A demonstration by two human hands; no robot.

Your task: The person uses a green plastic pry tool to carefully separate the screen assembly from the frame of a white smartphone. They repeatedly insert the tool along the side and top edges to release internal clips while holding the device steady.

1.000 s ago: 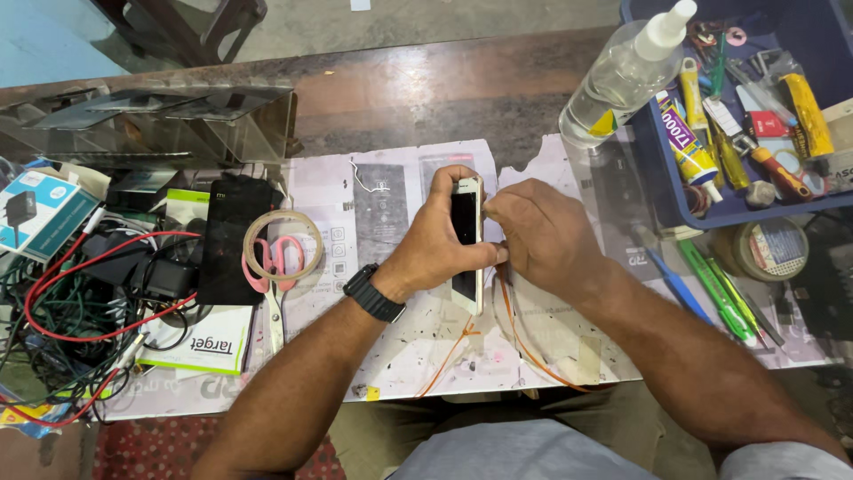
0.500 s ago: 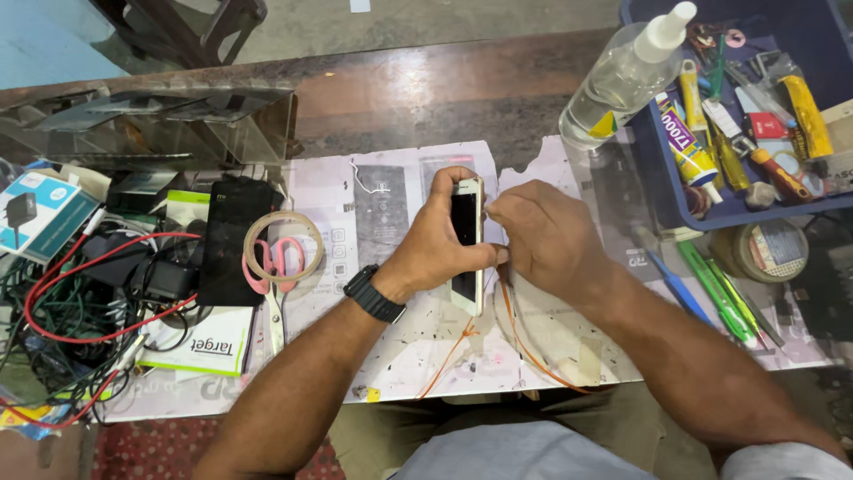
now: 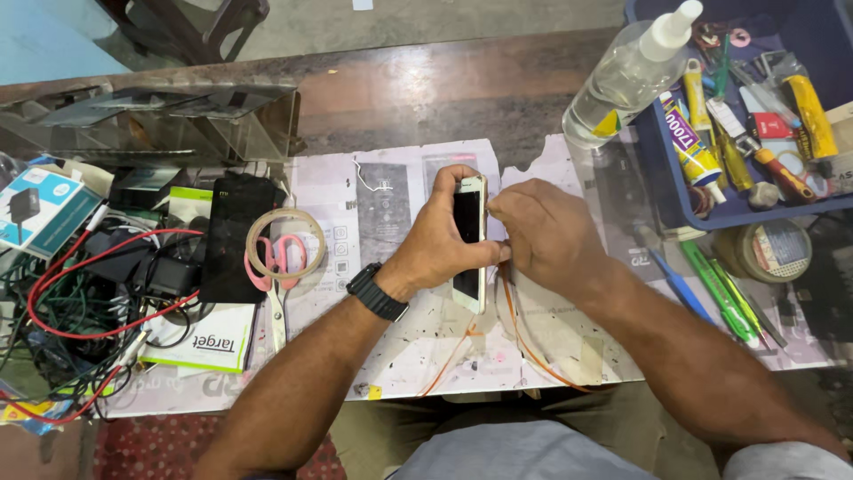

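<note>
My left hand (image 3: 440, 236) grips a white-edged smartphone (image 3: 469, 249) with a dark screen, holding it upright on its long side over the paper-covered table (image 3: 391, 338). My right hand (image 3: 542, 236) is pressed against the phone's right edge, fingertips pinched at the seam near the top. What the fingers pinch is too small to tell. A thin orange wire (image 3: 524, 342) loops on the paper just below both hands. A black watch (image 3: 378, 292) sits on my left wrist.
Pink-handled scissors (image 3: 275, 276) and a tape ring (image 3: 284, 244) lie left, beside a black device (image 3: 235, 236) and a tangle of red and black cables (image 3: 89, 302). A spray bottle (image 3: 622, 76), blue tool tray (image 3: 737, 209), tape roll (image 3: 769, 249) and green pens (image 3: 720, 293) sit right.
My hands and the phone have barely moved; the right fingers stay at the phone's edge.
</note>
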